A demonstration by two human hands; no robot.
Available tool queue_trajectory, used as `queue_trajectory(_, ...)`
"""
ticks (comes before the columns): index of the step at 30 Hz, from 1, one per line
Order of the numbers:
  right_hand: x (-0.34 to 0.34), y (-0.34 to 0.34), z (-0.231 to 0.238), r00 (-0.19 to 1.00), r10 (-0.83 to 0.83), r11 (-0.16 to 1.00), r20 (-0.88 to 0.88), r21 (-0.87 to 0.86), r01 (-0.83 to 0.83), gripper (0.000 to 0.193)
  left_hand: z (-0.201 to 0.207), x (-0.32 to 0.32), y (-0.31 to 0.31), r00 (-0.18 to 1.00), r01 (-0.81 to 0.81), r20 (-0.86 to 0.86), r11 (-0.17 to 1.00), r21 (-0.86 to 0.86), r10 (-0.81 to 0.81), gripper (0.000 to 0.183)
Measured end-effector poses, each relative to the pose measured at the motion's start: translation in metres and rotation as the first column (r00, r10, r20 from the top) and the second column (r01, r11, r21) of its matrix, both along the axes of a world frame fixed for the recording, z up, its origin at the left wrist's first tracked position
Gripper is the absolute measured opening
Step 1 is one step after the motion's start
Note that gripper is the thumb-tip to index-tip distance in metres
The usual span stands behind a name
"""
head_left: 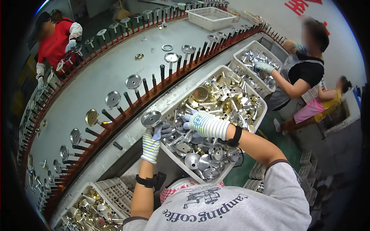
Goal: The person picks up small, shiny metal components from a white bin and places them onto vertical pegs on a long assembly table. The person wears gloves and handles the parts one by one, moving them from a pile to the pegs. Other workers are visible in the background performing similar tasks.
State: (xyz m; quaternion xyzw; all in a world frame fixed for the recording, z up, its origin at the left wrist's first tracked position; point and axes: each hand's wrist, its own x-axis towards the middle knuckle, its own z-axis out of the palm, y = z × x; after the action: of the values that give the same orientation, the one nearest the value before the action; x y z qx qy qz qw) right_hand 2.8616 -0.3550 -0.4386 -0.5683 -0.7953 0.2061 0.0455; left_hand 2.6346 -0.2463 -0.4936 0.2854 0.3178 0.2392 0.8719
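Head view: a disc (151, 119) tops the left hand (151, 143), fingers gripping it; right hand (206, 124) half-curled among parts (183, 149), grip unclear.

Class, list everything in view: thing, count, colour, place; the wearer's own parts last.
Round part: one, silver, centre.
Table: one, grey, across the left.
Baskets: at least four, white, on and beside the table.
Loose parts: many, silver and gold, mostly in baskets.
Pegs: many, dark, along the table edges.
Mounted discs: many, mostly silver, on pegs.
Crates: several, pale, right background.
Co-workers: three, in red, black, yellow; upper left and right.
Wristbands: two, black, both wrists.
Left hand: one, striped glove, holding the round part.
Right hand: one, striped glove, over the nearest basket.
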Motion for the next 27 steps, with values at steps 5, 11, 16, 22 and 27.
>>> queue_trajectory(5,0.032,-0.009,-0.008,0.998,-0.044,0.993,-0.054,-0.108,0.038,0.044,-0.004,0.030,-0.003,0.994,0.002,0.110,0.999,-0.036,0.002,0.014)
queue_trajectory(11,0.072,-0.011,0.005,0.969,-0.080,0.997,-0.233,-0.019,0.078,0.033,0.028,0.057,0.033,0.979,0.061,-0.203,0.910,0.411,0.025,0.039)
queue_trajectory(16,0.113,-0.011,0.044,0.813,-0.236,0.961,-0.532,-0.002,0.278,0.029,-0.011,0.115,0.114,0.919,-0.093,-0.208,0.695,0.713,0.336,0.030)
queue_trajectory(22,0.152,-0.043,0.069,0.180,-0.493,0.812,-0.851,-0.376,0.447,0.038,-0.067,0.162,0.163,0.386,0.592,-0.634,0.347,0.727,0.670,0.028)
queue_trajectory(27,0.173,-0.075,0.069,-0.387,-0.545,0.645,-0.744,-0.666,0.375,0.053,-0.126,0.126,0.195,0.404,0.576,-0.562,0.277,0.769,0.722,0.039)
